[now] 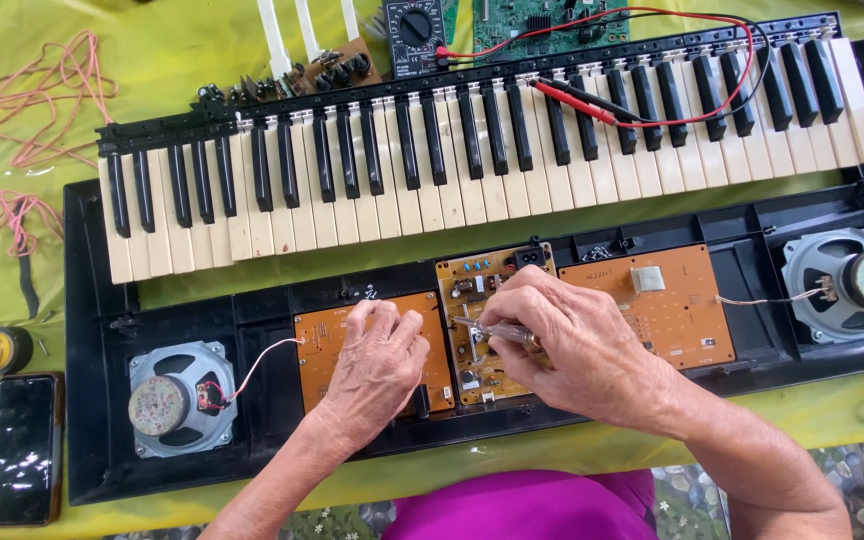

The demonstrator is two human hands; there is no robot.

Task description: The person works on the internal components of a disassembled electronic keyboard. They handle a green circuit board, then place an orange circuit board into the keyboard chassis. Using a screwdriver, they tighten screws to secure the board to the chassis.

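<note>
Observation, head view. My right hand (567,345) is curled closed around a slim metal-shafted tool with a clear handle (497,333), a screwdriver by the look of it, whose tip rests on the middle circuit board (480,300). My left hand (377,360) lies loosely closed, fingers bent together, on the left orange board (327,340); whether it pinches anything underneath I cannot tell.

Location: the middle board sits in the open black keyboard case (252,440), about halfway along its front half, between the left orange board and the right orange board (672,300). The case lies across a table under a yellow sheet (182,60).

Risks, as I judge them:
- The tool tip could slip off its seat and scrape across solder joints or small parts; the cause would be pressing at a slant with my knuckles hiding the contact point.
- The thin wire to the left speaker (177,400) runs just beside my left wrist; a sideways shift of that forearm could snag it loose.
- The lifted key bed (492,150) rests tilted along the case's back edge, carrying red and black meter probes (592,100); a jolt to the case could send the probes sliding down toward the boards.

Appearance of the middle board: tan-orange, narrow, standing lengthwise front to back, dark connector at its back end, small blue components near it, a dense cluster of parts partly hidden under my fingers. No visible scorching on the exposed part.
</note>
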